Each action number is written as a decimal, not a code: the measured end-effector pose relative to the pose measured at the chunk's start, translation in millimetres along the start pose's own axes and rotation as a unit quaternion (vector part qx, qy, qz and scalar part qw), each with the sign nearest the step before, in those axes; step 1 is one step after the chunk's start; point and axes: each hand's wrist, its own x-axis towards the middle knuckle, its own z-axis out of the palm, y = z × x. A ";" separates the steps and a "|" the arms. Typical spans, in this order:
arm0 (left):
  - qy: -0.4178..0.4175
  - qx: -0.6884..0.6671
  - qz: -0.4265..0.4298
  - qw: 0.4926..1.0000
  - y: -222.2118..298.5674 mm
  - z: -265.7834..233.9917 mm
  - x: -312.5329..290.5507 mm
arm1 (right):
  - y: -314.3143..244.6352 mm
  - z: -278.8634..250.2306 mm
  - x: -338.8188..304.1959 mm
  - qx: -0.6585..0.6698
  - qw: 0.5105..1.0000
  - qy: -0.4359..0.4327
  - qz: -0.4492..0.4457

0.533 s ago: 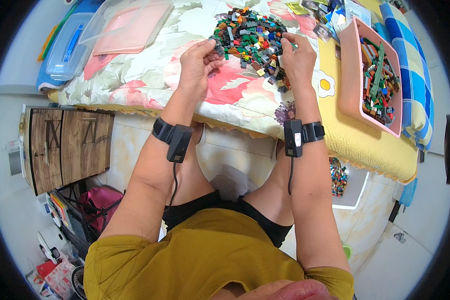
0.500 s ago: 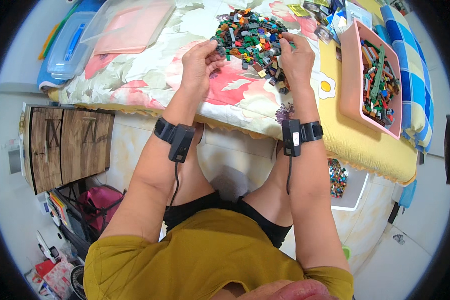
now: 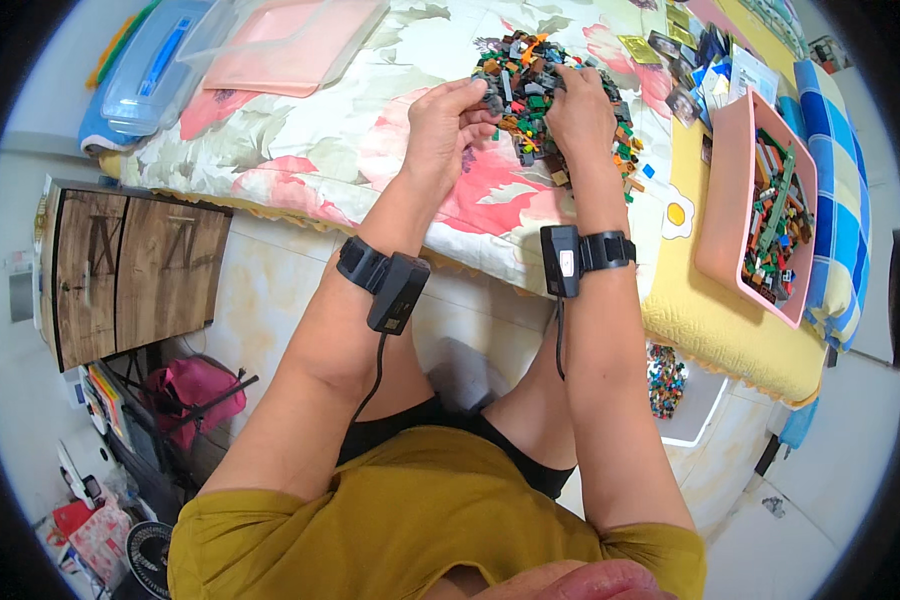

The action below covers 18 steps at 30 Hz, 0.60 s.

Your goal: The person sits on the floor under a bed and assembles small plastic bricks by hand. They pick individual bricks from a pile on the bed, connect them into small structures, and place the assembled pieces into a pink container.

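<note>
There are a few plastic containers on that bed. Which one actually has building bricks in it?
The pink tray on the yellow cloth, right of the hands, is filled with bricks. The flat pink lid and the clear blue box at the far left show none.

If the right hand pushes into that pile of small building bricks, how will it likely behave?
The brick pile is loose and mixed, so it would probably scatter rather than slide whole. The pieces look small and hard, likely light. The floral cloth underneath may wrinkle and snag them near the right hand.
</note>
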 end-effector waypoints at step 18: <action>-0.059 -0.020 0.022 0.998 1.0 -2.2 12.5 | -9.4 -45.6 -24.3 0.381 0.906 -0.163 0.090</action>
